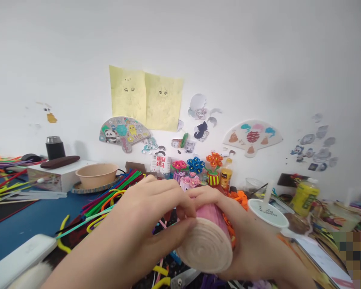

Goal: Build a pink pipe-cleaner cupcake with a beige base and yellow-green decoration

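A small pink pot (205, 247) is tipped so that its pale, spiral-coiled round base faces me; its side is pink. My right hand (243, 228) wraps around its right side and top, fingers curled over the pink wall. At the upper left edge of the base, my left hand (159, 216) is closed, with thumb and index finger pinching the rim of the pot. The far end of the pot is hidden behind my fingers. Just beyond the hands stand craft flower pots with pink blooms (179, 165), blue blooms (196, 164) and orange blooms (214, 161).
Coloured pipe cleaners (120, 192) lie in bundles to the left. A beige bowl (96, 176) rests on a mat. A white device (22, 261) lies at lower left, scissors (185, 279) below the pot. On the right are a lidded cup (267, 212) and a yellow bottle (305, 196).
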{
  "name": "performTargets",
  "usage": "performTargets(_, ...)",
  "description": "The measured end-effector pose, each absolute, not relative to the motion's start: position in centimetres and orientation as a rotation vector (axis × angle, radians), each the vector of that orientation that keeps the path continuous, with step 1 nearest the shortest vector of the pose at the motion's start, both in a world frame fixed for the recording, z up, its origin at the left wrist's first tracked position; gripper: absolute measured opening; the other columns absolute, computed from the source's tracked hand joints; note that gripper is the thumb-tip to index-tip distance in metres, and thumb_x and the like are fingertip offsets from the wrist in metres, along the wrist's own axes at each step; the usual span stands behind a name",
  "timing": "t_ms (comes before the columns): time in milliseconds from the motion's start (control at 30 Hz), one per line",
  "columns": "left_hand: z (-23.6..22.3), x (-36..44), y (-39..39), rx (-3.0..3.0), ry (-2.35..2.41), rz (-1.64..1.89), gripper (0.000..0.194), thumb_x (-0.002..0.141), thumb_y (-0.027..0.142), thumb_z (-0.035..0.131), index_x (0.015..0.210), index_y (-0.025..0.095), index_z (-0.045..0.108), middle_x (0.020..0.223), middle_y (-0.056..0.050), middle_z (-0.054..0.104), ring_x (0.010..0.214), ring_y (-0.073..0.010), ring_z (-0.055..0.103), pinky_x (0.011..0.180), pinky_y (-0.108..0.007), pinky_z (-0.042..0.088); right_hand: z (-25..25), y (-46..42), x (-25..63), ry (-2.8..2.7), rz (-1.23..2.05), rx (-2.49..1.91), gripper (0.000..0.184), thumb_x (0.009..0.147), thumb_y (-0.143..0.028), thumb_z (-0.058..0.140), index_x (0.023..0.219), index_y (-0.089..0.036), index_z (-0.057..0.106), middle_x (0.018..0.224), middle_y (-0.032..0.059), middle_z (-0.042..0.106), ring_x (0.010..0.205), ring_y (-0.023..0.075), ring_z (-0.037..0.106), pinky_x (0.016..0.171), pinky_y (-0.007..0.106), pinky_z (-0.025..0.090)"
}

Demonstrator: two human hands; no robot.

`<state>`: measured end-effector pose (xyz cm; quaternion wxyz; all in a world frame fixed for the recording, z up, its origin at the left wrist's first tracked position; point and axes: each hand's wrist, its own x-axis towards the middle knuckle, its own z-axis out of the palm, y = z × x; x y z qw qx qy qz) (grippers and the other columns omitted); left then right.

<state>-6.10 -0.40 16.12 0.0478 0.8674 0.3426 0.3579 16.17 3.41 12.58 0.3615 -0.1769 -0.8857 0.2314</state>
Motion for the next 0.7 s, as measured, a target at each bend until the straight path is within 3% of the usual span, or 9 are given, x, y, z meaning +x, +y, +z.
performTargets(167,16.13,-6.28,-0.38,2.708,1.035,1.035,0.02,0.087,0.007,0.061,0.086,0.026,0.055,0.084,0.011,0.062,0.077,-0.0102,0.051,0.068,-0.024,0.036,12.46,3.4,16.05,-2.277,0.645,-0.432,0.084,0.059,-0.001,0.083,0.128,-0.034,0.048,0.132,-0.0007,0.056,0.124,0.0217,0.054,0.106,0.03,0.045)
performTargets(700,15.85,-5.94,-0.5,2.924,1.029,1.17,0.014,0.091,0.009,0.053,0.086,0.023,0.054,0.078,0.007,0.06,0.07,-0.0129,0.05,0.069,-0.029,0.034,12.3,3.46,15.97,-2.268,0.668,-0.35,0.08,0.062,-0.001,0.081,0.127,-0.035,0.049,0.129,0.0006,0.054,0.122,0.0222,0.054,0.102,0.033,0.047)
